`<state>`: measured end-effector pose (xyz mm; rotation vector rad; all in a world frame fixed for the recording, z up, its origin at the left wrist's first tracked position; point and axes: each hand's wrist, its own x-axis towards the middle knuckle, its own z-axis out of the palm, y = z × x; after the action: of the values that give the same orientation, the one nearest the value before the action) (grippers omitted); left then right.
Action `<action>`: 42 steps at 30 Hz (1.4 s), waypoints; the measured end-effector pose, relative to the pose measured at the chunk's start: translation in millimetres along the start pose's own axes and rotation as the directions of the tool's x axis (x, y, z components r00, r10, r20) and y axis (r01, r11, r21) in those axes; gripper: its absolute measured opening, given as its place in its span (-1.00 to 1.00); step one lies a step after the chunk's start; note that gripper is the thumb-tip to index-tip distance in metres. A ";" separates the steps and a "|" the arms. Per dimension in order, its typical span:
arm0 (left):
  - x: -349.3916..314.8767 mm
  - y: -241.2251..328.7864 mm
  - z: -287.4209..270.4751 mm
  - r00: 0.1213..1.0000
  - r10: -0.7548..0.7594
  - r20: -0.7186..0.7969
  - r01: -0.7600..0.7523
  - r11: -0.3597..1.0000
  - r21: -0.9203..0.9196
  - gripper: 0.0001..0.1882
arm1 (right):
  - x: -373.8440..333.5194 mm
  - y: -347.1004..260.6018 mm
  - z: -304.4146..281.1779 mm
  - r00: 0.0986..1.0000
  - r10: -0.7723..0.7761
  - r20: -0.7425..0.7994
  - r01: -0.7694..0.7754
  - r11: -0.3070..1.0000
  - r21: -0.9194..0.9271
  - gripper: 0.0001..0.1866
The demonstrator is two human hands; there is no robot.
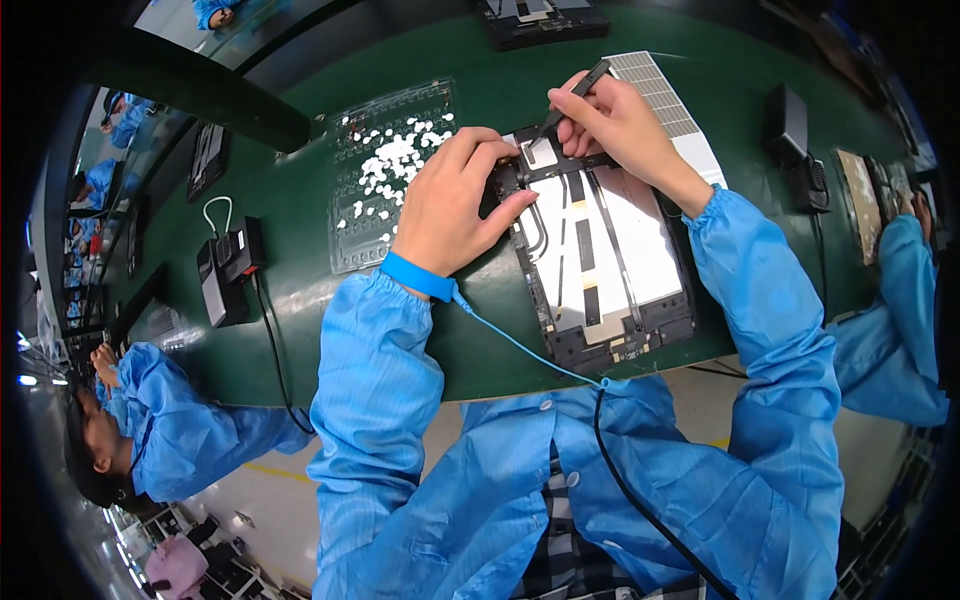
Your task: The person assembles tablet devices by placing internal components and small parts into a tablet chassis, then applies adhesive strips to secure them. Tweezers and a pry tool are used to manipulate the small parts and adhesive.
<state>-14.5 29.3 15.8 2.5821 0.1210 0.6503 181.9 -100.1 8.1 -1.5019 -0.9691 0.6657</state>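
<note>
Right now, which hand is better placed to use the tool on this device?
Probably the right hand: it holds the black tool, angled toward the open device. The left hand, near its upper-left corner, shows no tool.

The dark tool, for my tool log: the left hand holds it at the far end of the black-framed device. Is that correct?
Wrong hand: in the head view, the right hand holds the dark tool at the far end of the black-framed device.

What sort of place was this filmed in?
Probably an electronics assembly or repair workshop: an opened tablet-like device lies on a green bench, the wearer has a corded blue wrist strap, and a co-worker in similar blue clothing is at the left.
</note>
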 end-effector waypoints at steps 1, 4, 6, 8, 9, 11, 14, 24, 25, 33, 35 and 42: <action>0.1 -1.6 1.0 1.000 0.021 -0.020 -0.021 1.000 0.003 -0.62 | 0.2 -0.6 0.2 1.000 0.001 0.010 -0.001 1.000 -0.028 -0.70; -0.4 -3.0 1.3 0.998 0.056 -0.032 -0.055 0.998 0.026 -0.63 | 0.6 -1.1 0.7 1.000 0.009 0.012 -0.008 0.998 -0.061 -0.69; -0.4 -2.5 0.7 0.997 0.070 -0.026 -0.069 0.997 0.045 -0.64 | 0.8 -1.3 0.8 1.000 0.011 0.016 -0.010 0.998 -0.057 -0.69; 0.4 -1.0 -0.8 0.996 0.084 0.003 -0.084 0.995 0.054 -0.67 | 0.9 -1.5 0.7 1.000 0.012 0.018 -0.011 0.998 -0.054 -0.69; 0.2 -1.5 -0.6 0.996 0.085 0.003 -0.085 0.995 0.055 -0.67 | 0.7 -1.5 1.1 1.000 0.010 0.020 -0.008 0.998 -0.061 -0.69; 0.2 -3.5 0.5 0.984 0.177 -0.034 -0.173 0.980 0.096 -0.70 | 0.5 -2.5 1.3 1.000 0.005 0.018 -0.003 0.998 -0.068 -0.69; 1.6 -4.5 2.3 0.987 0.164 0.007 -0.163 0.981 0.104 -0.72 | -0.7 -1.1 2.2 1.000 0.013 0.021 -0.012 0.997 -0.078 -0.72; 10.1 4.2 1.4 0.963 0.246 0.109 -0.266 0.935 0.233 -0.77 | -12.6 -22.2 -75.7 0.939 -0.194 -0.284 0.203 0.979 0.000 -0.71; 17.0 10.5 6.2 0.958 0.275 0.078 -0.284 0.944 0.168 -0.76 | -19.5 -16.3 -97.6 0.947 -0.195 -0.256 0.200 0.980 -0.007 -0.74; 71.9 49.6 88.2 0.912 0.382 0.151 -0.400 0.909 0.114 -0.66 | -56.5 31.9 -136.1 0.996 0.042 -0.081 -0.050 0.993 -0.105 -0.75; 78.0 50.2 94.3 0.907 0.365 0.209 -0.392 0.914 0.103 -0.65 | -56.7 32.9 -147.4 0.993 0.043 -0.109 -0.054 0.994 -0.092 -0.74; 75.3 54.0 96.9 0.910 0.322 0.262 -0.357 0.929 0.096 -0.64 | -59.5 30.9 -151.0 0.987 0.094 -0.129 -0.106 0.990 -0.089 -0.71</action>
<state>95.7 -44.9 -2.2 2.8253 -0.3866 0.4496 286.4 -227.6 -3.6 -1.6646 -0.8446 0.5961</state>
